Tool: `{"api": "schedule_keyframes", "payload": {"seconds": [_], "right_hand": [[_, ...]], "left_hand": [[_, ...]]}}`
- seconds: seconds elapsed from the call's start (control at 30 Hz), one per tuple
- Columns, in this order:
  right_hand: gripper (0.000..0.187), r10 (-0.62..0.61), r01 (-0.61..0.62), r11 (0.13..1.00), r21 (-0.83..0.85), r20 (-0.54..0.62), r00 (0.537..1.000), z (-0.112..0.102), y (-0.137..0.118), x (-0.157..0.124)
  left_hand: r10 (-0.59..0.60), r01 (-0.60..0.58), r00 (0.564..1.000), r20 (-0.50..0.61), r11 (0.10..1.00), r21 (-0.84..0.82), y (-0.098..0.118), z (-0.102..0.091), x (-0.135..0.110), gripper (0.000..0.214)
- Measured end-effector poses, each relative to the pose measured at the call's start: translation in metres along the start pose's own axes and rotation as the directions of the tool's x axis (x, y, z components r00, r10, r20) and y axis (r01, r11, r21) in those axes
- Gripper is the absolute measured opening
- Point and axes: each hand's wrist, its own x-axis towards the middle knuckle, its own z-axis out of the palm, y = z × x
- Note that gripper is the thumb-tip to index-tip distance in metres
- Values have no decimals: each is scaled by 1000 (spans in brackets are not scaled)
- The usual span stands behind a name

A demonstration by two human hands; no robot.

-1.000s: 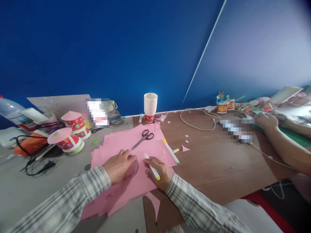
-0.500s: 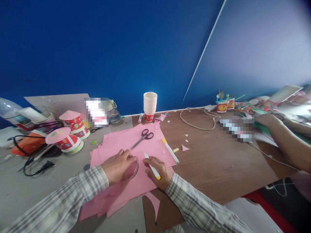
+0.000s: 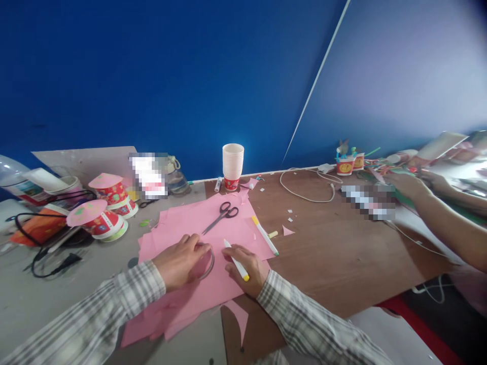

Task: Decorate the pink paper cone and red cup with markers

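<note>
Sheets of pink paper [image 3: 228,230] lie stacked before me. My left hand [image 3: 180,261] is closed with its fingertips on a thin grey ring-shaped thing [image 3: 209,268] resting on the paper; the hand covers part of it, so I cannot tell its kind. My right hand [image 3: 249,266] grips a white marker [image 3: 238,264] with a yellow end, its other end pointing up and left. Just beyond my hands lie black-handled scissors [image 3: 222,215], slightly open. A second white marker [image 3: 265,235] rests on the paper's right edge, beside its small yellow cap [image 3: 273,234].
A stack of paper cups [image 3: 233,167] stands by the blue wall. Decorated cups [image 3: 101,218], a glass bottle [image 3: 178,177] and black cable [image 3: 41,268] sit left. Pink scraps [image 3: 238,317] lie about. At right are a white cable [image 3: 308,200] and another person's hands [image 3: 407,185].
My hands keep the same hold on the ring-shaped thing and the marker. The view has shifted slightly. At the right, the other person's hands have moved a little to the left.
</note>
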Motion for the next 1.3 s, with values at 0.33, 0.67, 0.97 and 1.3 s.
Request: {"api": "schedule_keyframes", "payload": {"seconds": [0.33,0.67,0.97,1.3], "right_hand": [[25,21,-21,999,27,3,1000,-1,-4,1],[29,114,-101,974,202,-54,992,-1,0,-1],[22,422,-350,835,424,-87,902,1,-1,25],[19,546,-464,705,536,7,838,14,-3,46]], "left_hand": [[8,-8,1000,12,999,39,4,-3,3,60],[-15,15,1000,-1,994,105,6,-3,4,75],[2,7,999,-53,985,171,11,-5,3,73],[29,-9,995,-100,979,203,7,-1,-1,62]]}}
